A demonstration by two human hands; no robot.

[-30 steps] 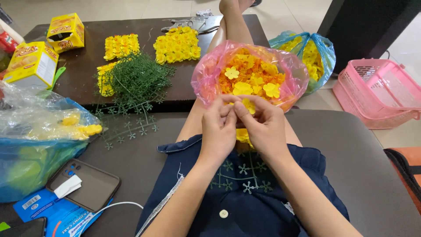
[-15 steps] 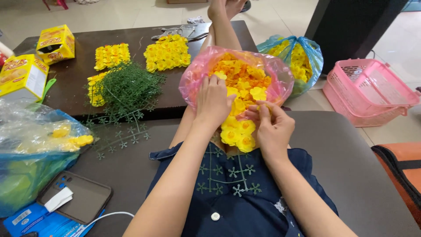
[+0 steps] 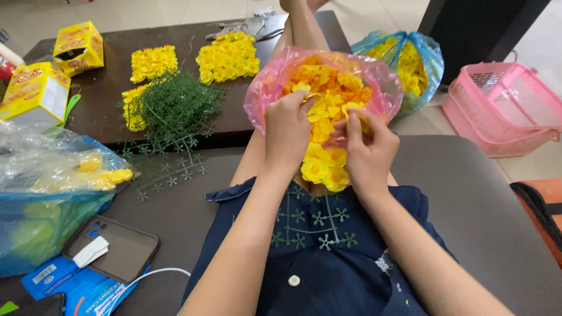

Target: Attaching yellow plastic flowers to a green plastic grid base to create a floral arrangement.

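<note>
Yellow flower (image 3: pixel 355 111) pinched in right hand (image 3: pixel 366 155); left hand (image 3: pixel 288 131) grip narrow in pink bag (image 3: pixel 383 85). Step: picking blooms (green grid (image 3: pixel 316 225) on lap); next needs fine alignment w/ a grid peg.

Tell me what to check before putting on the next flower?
1. Left hand at the pink bag of loose flowers: ok.
2. Right hand pinching a yellow flower: ok.
3. Green grid lying on the lap: ok.
4. Empty pegs left on the grid: ok.
5. Flowers already on the grid sitting tight: cannot tell.
</note>
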